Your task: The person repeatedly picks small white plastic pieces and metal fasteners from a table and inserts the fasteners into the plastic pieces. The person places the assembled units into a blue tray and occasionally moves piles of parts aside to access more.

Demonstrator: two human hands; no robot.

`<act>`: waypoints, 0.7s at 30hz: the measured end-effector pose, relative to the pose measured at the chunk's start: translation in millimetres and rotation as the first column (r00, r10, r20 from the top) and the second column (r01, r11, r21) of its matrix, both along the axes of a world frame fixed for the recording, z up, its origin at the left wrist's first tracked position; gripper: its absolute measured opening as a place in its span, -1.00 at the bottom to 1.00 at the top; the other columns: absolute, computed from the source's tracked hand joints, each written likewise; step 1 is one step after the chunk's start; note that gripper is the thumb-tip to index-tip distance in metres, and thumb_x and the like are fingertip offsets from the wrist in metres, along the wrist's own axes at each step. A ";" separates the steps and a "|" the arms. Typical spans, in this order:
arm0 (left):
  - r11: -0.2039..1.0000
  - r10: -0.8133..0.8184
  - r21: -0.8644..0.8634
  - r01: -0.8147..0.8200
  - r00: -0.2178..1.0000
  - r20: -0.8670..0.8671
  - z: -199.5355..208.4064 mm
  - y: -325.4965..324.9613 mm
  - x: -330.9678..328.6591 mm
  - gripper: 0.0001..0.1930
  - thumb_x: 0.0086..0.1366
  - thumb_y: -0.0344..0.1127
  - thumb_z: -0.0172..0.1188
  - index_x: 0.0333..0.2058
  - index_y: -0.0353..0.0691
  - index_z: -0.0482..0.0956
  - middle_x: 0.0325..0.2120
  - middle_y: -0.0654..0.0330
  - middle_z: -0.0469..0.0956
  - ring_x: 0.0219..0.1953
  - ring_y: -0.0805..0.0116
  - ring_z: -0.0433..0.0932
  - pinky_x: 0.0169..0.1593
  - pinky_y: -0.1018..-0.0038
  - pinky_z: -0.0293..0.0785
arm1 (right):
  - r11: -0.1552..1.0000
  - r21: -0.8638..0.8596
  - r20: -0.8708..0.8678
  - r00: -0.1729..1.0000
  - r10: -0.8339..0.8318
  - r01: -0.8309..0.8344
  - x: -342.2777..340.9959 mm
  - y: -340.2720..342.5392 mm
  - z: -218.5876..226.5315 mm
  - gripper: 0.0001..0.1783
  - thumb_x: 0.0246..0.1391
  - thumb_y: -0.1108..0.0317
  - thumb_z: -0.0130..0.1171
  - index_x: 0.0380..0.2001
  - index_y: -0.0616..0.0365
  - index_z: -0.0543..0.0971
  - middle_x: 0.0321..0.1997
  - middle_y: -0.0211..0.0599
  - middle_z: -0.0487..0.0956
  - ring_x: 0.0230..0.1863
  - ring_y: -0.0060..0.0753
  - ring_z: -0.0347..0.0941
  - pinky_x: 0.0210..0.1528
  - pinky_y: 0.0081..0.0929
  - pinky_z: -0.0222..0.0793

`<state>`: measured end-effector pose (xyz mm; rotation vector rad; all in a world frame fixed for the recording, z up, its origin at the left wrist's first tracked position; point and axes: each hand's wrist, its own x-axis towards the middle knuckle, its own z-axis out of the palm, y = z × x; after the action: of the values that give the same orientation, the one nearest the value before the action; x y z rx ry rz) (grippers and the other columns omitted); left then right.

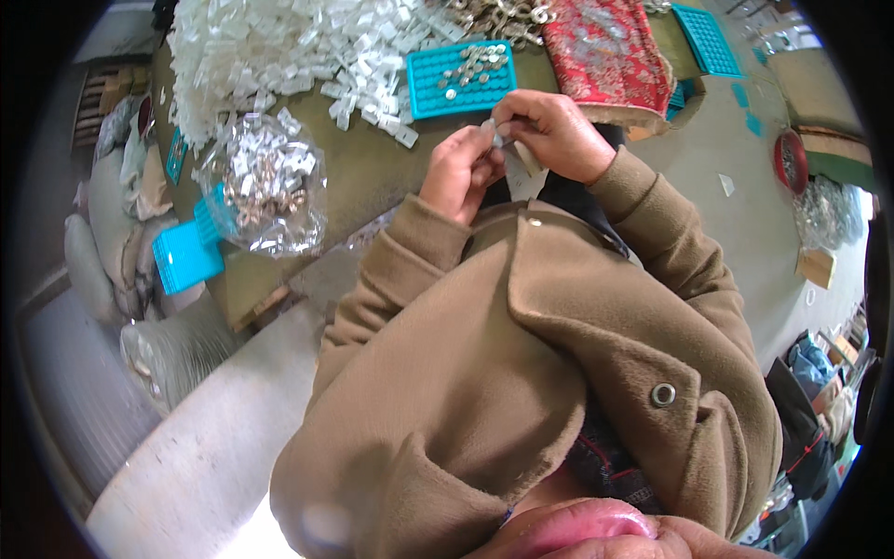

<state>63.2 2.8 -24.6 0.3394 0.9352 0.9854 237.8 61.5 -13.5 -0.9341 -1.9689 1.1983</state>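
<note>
My left hand and my right hand meet in front of me at the table's near edge. Between their fingertips is a small whitish plastic piece, pinched from both sides; its exact shape is partly hidden by the fingers. Just beyond the hands lies a teal tray with rows of round hollows, some small round metal parts scattered on it. A big heap of clear white plastic pieces spreads over the table to the left of the tray.
A clear plastic bag of white and metal pieces sits at the left, beside teal trays. Right of the tray is a red patterned cloth; metal parts lie behind. Another teal tray and a red bowl are farther right.
</note>
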 end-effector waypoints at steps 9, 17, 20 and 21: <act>0.961 -0.026 0.268 0.070 0.987 -0.162 18.0 10.6 -31.7 -0.72 0.47 -0.15 0.02 -0.08 -0.24 0.48 -0.65 0.40 0.34 -0.71 0.69 0.15 -0.46 0.67 0.36 | 0.961 -0.067 0.026 0.962 0.271 -0.269 7.6 54.4 26.2 -0.84 0.04 0.39 0.25 -0.33 0.25 0.65 -0.41 -0.16 0.66 -0.36 -0.38 0.60 -0.26 -0.39 0.49; 0.893 0.380 0.334 -0.302 0.903 -0.202 12.6 17.4 -103.8 -0.81 0.38 -0.41 0.01 -0.05 -0.21 0.37 -0.33 0.04 0.62 -0.55 0.49 0.50 -0.44 0.63 0.52 | 0.906 0.254 0.266 0.876 -0.403 0.340 54.0 118.7 54.6 -0.81 0.00 0.33 0.22 -0.32 0.13 0.71 -0.31 -0.10 0.68 -0.29 -0.19 0.63 -0.19 -0.34 0.50; 0.924 0.300 0.374 -0.079 0.756 -0.582 8.0 21.5 -126.0 -0.81 0.35 -0.46 0.04 -0.07 -0.26 0.47 -0.22 0.14 0.58 -0.30 0.48 0.57 -0.32 0.60 0.54 | 0.890 0.268 0.406 0.795 -0.451 0.368 59.5 123.3 48.3 -0.81 0.01 0.34 0.21 -0.32 0.14 0.70 -0.33 -0.12 0.68 -0.30 -0.17 0.63 -0.19 -0.35 0.50; 0.934 0.268 0.358 0.018 0.626 -0.732 6.1 22.4 -130.5 -0.81 0.35 -0.46 0.06 -0.09 -0.29 0.51 -0.23 0.18 0.58 -0.27 0.47 0.57 -0.30 0.60 0.52 | 0.900 0.240 0.504 0.746 -0.436 0.363 57.4 129.0 45.2 -0.82 0.01 0.35 0.21 -0.33 0.15 0.70 -0.30 -0.12 0.68 -0.28 -0.16 0.63 -0.17 -0.34 0.51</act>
<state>-67.2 25.2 -18.6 1.0700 1.5984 1.1481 295.2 190.5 31.7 -1.6758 -2.0700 0.5782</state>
